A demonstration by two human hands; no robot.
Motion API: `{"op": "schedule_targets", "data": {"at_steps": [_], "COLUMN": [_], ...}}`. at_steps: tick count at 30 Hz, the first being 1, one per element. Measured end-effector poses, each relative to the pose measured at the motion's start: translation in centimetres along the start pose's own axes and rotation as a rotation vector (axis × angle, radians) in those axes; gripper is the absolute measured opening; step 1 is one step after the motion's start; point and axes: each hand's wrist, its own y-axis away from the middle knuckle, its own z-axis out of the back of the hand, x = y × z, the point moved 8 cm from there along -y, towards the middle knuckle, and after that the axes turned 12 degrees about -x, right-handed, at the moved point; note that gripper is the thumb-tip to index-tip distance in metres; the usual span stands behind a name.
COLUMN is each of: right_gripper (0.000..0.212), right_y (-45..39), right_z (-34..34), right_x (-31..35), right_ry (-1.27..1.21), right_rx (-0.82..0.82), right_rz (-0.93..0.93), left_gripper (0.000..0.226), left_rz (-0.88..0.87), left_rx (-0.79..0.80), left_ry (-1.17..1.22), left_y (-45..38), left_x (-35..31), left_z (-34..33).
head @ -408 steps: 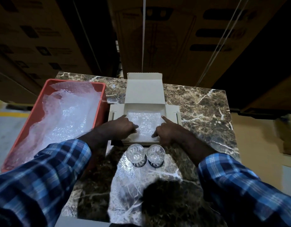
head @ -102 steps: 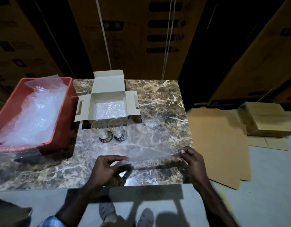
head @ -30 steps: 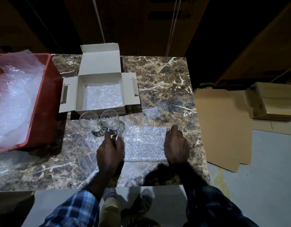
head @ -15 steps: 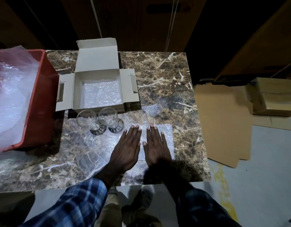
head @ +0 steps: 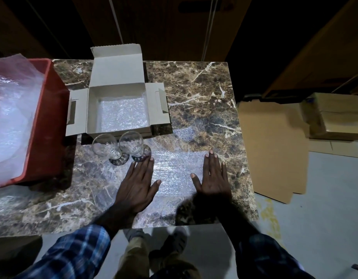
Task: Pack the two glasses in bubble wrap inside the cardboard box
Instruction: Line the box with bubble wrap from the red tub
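Both hands lie flat, fingers straight, gripping nothing: left hand (head: 138,184) and right hand (head: 214,178) press the ends of a wrap sheet (head: 175,174) near the table's (head: 204,93) front edge. Two glasses (head: 118,147) stand upright just beyond the left fingertips, before the open box (head: 121,109), lined with wrap.

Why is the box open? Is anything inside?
The cardboard box is open, flaps spread. Only bubble wrap lining lies inside; both glasses stand outside.
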Motion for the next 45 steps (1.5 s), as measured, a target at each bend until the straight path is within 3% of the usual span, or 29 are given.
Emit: {"op": "schedule_targets", "data": {"at_steps": [8,13,19,26,30,32,35,37,40,42,45], "right_gripper": [0.066,0.036,0.006,0.013,0.040,0.047,0.037,0.036,0.052,0.057,0.068], "right_y": [3.1,3.8,4.0,2.6,2.4,2.1,0.7,-0.4,-2.2,-3.5,-6.4], "right_z": [0.6,1.1,1.9,4.5,4.3,4.2,5.4,6.7,9.0,10.3,12.4], "right_x": [5.1,6.2,6.4,6.9,6.6,6.4,6.4,6.7,7.2,7.5,8.2], "right_ry": [-0.206,-0.262,-0.331,-0.431,-0.353,-0.263,-0.237,-0.261,-0.296,-0.297,-0.305], "right_rx": [0.014,-0.049,-0.151,-0.179,-0.048,-0.014,-0.071,-0.109,-0.083,-0.036,-0.004], "right_rz": [0.376,0.455,0.501,0.411,0.391,0.413,0.429,0.433,0.443,0.443,0.447], "left_gripper": [0.067,0.061,0.042,0.029,0.027,0.037,0.071,0.072,0.019,0.054,0.052], "left_rz": [-0.183,-0.292,-0.350,-0.299,-0.258,-0.270,-0.279,-0.294,-0.291,-0.225,-0.173], "left_rx": [-0.058,-0.065,-0.204,-0.291,-0.323,-0.385,-0.442,-0.412,-0.337,-0.216,-0.224], "left_ry": [0.107,0.107,0.149,0.148,0.176,0.176,0.175,0.186,0.191,0.243,0.265], "left_y": [2.1,2.5,2.4,2.2,1.8,1.4,0.6,0.4,-0.4,-1.3,-3.2], "left_x": [-4.4,-6.1,-6.9,-6.9,-6.6,-6.9,-7.1,-6.9,-5.4,-3.6,-2.0], "left_z": [1.4,0.3,1.1,2.6,5.1,7.3,10.6,11.8,13.0,13.4,16.7]}}
